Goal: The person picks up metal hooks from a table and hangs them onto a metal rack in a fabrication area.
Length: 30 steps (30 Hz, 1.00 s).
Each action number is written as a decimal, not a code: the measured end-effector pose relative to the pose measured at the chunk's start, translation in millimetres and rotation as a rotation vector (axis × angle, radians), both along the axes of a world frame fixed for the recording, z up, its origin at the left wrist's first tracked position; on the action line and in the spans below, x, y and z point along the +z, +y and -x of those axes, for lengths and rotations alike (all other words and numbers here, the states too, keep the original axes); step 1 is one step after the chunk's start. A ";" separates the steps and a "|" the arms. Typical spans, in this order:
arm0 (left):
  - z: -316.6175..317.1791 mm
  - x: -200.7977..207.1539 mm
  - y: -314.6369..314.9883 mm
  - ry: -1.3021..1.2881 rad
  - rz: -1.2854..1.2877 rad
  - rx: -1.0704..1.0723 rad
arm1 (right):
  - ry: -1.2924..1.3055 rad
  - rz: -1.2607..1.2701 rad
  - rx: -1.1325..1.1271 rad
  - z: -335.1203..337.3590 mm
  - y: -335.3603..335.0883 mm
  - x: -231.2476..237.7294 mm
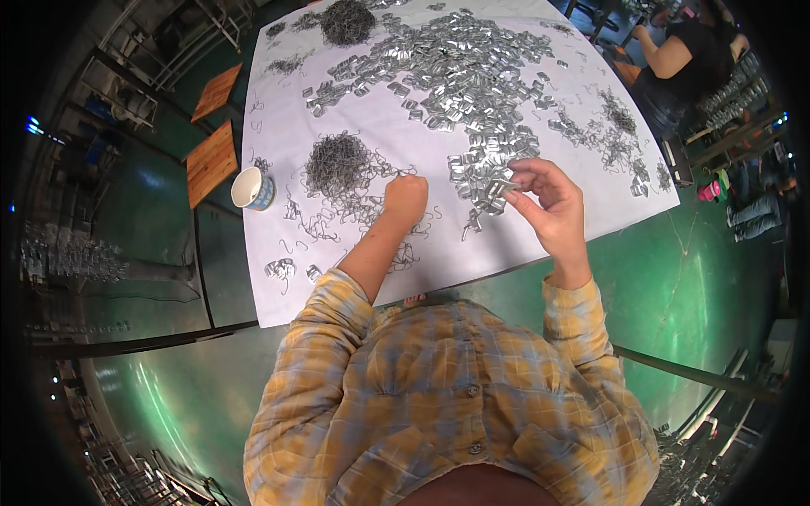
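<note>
My left hand point(407, 201) is closed at the right side of a heap of thin wire hooks point(336, 164). Its fingertips face away, so what they pinch, if anything, is hidden. Between the thumb and fingers of my right hand point(550, 207) is a small shiny metal clip point(507, 186). That hand hovers at the near end of a big pile of similar flat silver clips point(477, 72), which spreads toward the far side of the table. Loose hooks lie scattered around my left wrist.
A white sheet covers the table point(456, 253). A paper cup point(253, 189) stands at its left edge, beside wooden boards point(211, 164). Farther off are another dark hook heap point(347, 22) and scattered hooks point(612, 135) at the right. Another person point(688, 63) is at the far right.
</note>
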<state>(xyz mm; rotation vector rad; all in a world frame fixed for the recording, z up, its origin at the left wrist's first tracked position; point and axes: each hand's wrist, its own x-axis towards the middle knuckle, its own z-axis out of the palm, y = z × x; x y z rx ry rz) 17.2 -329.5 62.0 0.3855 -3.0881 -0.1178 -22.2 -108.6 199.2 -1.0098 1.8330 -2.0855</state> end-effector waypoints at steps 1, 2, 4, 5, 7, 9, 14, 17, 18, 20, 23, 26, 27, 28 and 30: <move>-1.4 0.9 -6.0 0.002 0.005 -0.003 | 0.003 -0.009 0.010 -0.9 0.3 -0.4; -3.8 1.5 -13.9 0.052 -0.118 0.050 | 0.002 -0.003 0.005 -1.7 0.5 -0.8; -11.6 1.1 -31.3 0.201 -0.379 0.104 | 0.025 -0.025 0.003 -3.3 1.1 -1.0; -14.1 -1.7 -39.9 0.200 -0.376 0.103 | 0.024 -0.021 0.002 -4.1 0.4 -0.9; -16.1 -9.2 -53.2 0.332 -0.576 0.187 | 0.034 -0.041 -0.004 -5.5 -1.5 -0.4; -18.0 -8.3 -50.9 0.368 -0.530 0.193 | 0.019 -0.047 0.007 -4.7 -2.5 -0.8; -22.8 -10.7 -18.0 0.079 0.096 -0.020 | 0.027 -0.065 0.035 -2.6 -6.2 -3.3; -14.7 0.4 -7.4 -0.043 0.107 -0.040 | 0.012 -0.060 0.056 -2.2 -8.0 -3.4; -12.7 1.2 -7.9 -0.044 0.105 -0.039 | 0.003 -0.058 0.056 -1.7 -9.8 -3.0; -8.6 3.4 -8.2 -0.142 0.121 -0.012 | 0.000 -0.053 0.054 -1.1 -10.5 -3.7; -10.3 8.8 -11.5 -0.102 0.060 0.040 | 0.019 -0.049 0.067 -1.7 -9.3 -4.9; -7.2 8.0 -10.2 -0.111 0.052 0.059 | 0.001 -0.040 0.067 -3.4 -9.6 -4.9; -6.0 9.0 -9.1 -0.111 0.054 0.062 | 0.004 -0.047 0.048 -3.3 -9.1 -5.5; -4.2 10.0 -6.7 -0.145 0.058 0.048 | 0.008 -0.054 0.030 -3.1 -8.8 -6.4; -0.8 9.9 -0.2 -0.180 0.062 0.039 | 0.004 -0.050 0.028 -1.6 -7.4 -9.3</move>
